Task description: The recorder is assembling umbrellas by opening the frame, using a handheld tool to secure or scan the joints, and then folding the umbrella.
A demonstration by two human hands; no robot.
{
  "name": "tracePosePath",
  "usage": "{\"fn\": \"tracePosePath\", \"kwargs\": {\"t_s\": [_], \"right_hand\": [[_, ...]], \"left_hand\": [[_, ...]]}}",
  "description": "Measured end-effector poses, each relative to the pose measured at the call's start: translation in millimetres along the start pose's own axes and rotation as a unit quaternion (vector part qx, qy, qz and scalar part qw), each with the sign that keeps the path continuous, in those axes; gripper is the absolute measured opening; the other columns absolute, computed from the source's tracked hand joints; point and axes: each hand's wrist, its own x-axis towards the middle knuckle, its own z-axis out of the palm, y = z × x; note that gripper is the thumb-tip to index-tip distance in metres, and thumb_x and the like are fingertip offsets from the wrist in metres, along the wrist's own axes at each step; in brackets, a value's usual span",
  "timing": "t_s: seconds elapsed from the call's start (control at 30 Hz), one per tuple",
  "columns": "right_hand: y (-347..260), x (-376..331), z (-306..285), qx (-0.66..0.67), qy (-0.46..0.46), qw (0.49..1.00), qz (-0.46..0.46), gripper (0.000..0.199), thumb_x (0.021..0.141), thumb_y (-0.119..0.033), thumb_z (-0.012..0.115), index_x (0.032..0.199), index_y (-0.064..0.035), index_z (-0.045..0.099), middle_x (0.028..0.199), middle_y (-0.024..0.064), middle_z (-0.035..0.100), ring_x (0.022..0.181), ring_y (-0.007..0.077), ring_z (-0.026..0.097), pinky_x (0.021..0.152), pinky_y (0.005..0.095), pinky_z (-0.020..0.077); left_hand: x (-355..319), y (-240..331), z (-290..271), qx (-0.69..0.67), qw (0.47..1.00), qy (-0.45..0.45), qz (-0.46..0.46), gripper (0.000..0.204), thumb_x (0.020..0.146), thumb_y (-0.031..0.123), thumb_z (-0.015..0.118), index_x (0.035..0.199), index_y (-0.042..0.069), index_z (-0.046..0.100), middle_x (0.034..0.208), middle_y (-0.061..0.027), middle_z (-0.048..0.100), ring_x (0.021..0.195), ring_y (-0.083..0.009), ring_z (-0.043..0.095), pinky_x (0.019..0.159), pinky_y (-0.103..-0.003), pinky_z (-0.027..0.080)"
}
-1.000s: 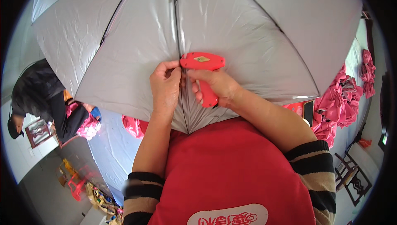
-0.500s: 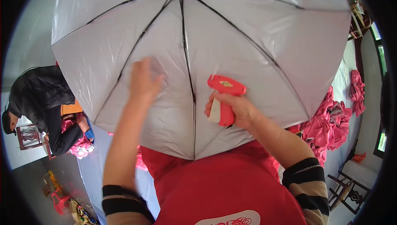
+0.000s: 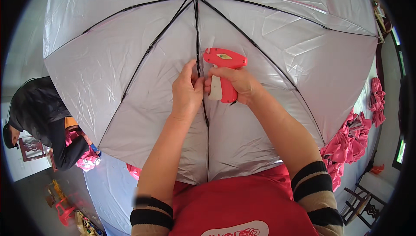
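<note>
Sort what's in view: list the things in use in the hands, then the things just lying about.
In use:
silver umbrella
black rib
red tagging gun
left hand
right hand

Lying about:
pink umbrella pile
wooden chair
person in black

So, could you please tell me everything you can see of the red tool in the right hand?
The red tool is a pistol-shaped gun of glossy red plastic, with a long flat top bearing a small label and a handle with a pale trigger piece at its front. The right hand wraps the handle, holding it upright, its nose pointing left at a black rib of the open silver umbrella. The left hand pinches the fabric by the rib, just beside the nose.
</note>
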Motion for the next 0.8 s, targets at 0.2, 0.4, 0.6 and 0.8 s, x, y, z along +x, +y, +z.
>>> {"fn": "tracePosePath", "kwargs": {"t_s": [0.2, 0.4, 0.6, 0.8], "right_hand": [[3.6, -5.2, -5.0, -0.017, -0.019, 1.000, 0.005, 0.024, 0.081, -0.016, 0.071, 0.097, -0.0016, 0.060, 0.085, 0.0132, 0.067, 0.075, 0.0234, 0.069, 0.069, 0.0372, 0.0584], [0.6, -4.6, -11.2, -0.006, -0.061, 0.998, 0.017, 0.021, 0.084, -0.016, 0.068, 0.097, -0.0014, 0.060, 0.084, 0.0136, 0.067, 0.074, 0.0243, 0.068, 0.069, 0.0374, 0.0582], [-1.8, 0.6, -18.8, 0.020, -0.137, 0.990, 0.023, 0.018, 0.086, -0.016, 0.064, 0.096, -0.0005, 0.061, 0.083, 0.0144, 0.067, 0.074, 0.0263, 0.069, 0.068, 0.0377, 0.0577], [-2.2, 2.5, -19.5, 0.026, -0.150, 0.988, 0.030, 0.017, 0.086, -0.016, 0.064, 0.093, -0.0020, 0.059, 0.081, 0.0131, 0.068, 0.071, 0.0240, 0.069, 0.064, 0.0356, 0.0579]], "left_hand": [[-1.4, -2.5, 0.5, -0.018, 1.000, -0.010, -0.018, 0.046, 0.081, -0.007, 0.061, 0.124, 0.006, 0.052, 0.076, -0.0064, 0.054, 0.066, -0.0176, 0.053, 0.065, -0.031, 0.048], [-2.0, -1.2, 0.6, -0.021, 1.000, -0.006, -0.012, 0.046, 0.081, -0.007, 0.061, 0.124, 0.007, 0.052, 0.077, -0.0063, 0.054, 0.066, -0.0175, 0.053, 0.065, -0.031, 0.048], [-2.8, -0.3, 1.1, -0.024, 1.000, -0.005, -0.007, 0.045, 0.082, -0.007, 0.060, 0.124, 0.007, 0.052, 0.077, -0.0060, 0.055, 0.066, -0.0166, 0.054, 0.065, -0.030, 0.048], [-2.3, 0.0, -1.2, -0.023, 0.999, -0.017, -0.018, 0.045, 0.082, -0.008, 0.060, 0.124, 0.007, 0.052, 0.076, -0.0054, 0.054, 0.065, -0.0157, 0.054, 0.064, -0.030, 0.048]]}}
